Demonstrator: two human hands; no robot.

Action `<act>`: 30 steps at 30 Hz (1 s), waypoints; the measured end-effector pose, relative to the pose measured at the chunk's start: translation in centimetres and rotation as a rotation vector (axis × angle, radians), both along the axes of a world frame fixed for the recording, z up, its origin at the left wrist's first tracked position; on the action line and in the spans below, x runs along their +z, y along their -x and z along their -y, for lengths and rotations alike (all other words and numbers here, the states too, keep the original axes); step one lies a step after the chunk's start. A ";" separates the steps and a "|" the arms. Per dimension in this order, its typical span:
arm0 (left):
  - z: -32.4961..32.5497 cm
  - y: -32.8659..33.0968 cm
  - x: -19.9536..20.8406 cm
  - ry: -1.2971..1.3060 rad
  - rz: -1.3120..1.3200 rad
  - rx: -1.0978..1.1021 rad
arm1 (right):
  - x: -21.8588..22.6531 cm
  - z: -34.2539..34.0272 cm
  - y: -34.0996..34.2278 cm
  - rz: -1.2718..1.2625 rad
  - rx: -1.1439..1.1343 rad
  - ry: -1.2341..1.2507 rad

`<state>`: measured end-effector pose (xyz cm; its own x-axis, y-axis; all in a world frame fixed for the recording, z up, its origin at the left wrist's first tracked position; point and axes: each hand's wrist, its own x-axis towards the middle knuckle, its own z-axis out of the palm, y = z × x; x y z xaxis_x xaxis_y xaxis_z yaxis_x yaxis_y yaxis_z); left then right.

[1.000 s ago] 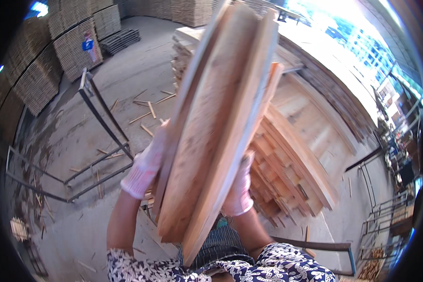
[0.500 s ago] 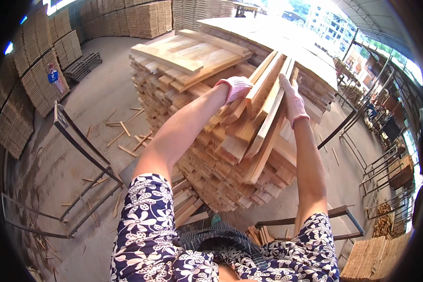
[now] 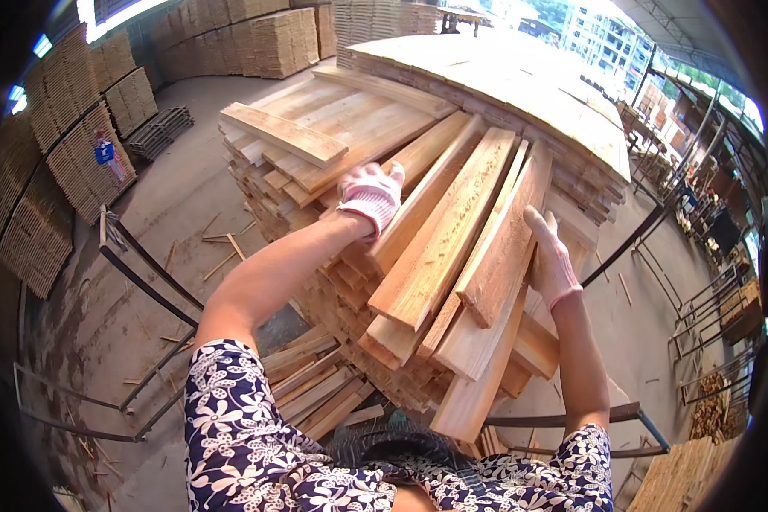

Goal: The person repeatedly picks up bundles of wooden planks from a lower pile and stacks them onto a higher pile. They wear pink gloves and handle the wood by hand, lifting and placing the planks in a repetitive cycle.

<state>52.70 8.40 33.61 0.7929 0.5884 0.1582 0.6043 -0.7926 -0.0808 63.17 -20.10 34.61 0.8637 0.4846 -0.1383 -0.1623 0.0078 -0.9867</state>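
Several loose wooden boards [image 3: 446, 226] lie fanned out, partly overlapping, on top of a tall lumber stack [image 3: 269, 205]. My left hand [image 3: 371, 192], in a pale pink knit glove, rests at the left side of the fan. Its fingers are apart and touch the boards there; the fingertips are partly hidden. On the right, my gloved right hand [image 3: 552, 258] lies along the edge of a tilted board [image 3: 512, 230], fingers stretched and thumb apart. Neither hand wraps round a board. The boards' near ends stick out unevenly toward me.
A flat board layer [image 3: 316, 128] with one loose board [image 3: 286, 134] across it lies left. Behind rises a higher lumber pile [image 3: 486, 72]. Metal frames [image 3: 149, 273] stand at left and right. Wood scraps [image 3: 230, 243] litter the floor. A person [image 3: 107, 155] is far left.
My hands have moved apart and nearer to me. The boards, bunched upright between them before, have spread and tipped flatter across the stack.
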 end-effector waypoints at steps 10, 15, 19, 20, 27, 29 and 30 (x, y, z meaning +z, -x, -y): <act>-5.9 -0.9 -3.4 -0.450 0.213 -0.178 | 0.6 3.4 -1.8 0.055 0.022 0.047; 0.5 -4.8 -0.7 0.052 0.513 -0.423 | -3.6 9.4 -6.8 0.258 0.082 0.259; 3.9 -0.3 3.6 1.010 0.159 -0.483 | 0.1 5.8 -3.8 0.390 0.284 0.700; 4.7 -0.1 4.0 1.037 0.171 -0.401 | 0.8 2.7 -3.2 0.631 0.066 0.828; 0.5 0.1 2.0 0.456 0.308 -0.571 | 1.3 3.5 -1.8 1.044 0.230 1.175; -1.9 0.0 0.3 0.519 0.290 -0.573 | 2.6 2.7 3.0 0.754 0.173 1.050; -2.5 -0.3 0.3 0.546 0.292 -0.589 | 2.7 3.1 3.3 0.790 0.138 1.032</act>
<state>53.04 10.91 33.89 0.9648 0.1466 0.2182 0.0188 -0.8665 0.4989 59.84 -23.21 37.34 0.8343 0.5509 0.0214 0.5211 -0.7753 -0.3570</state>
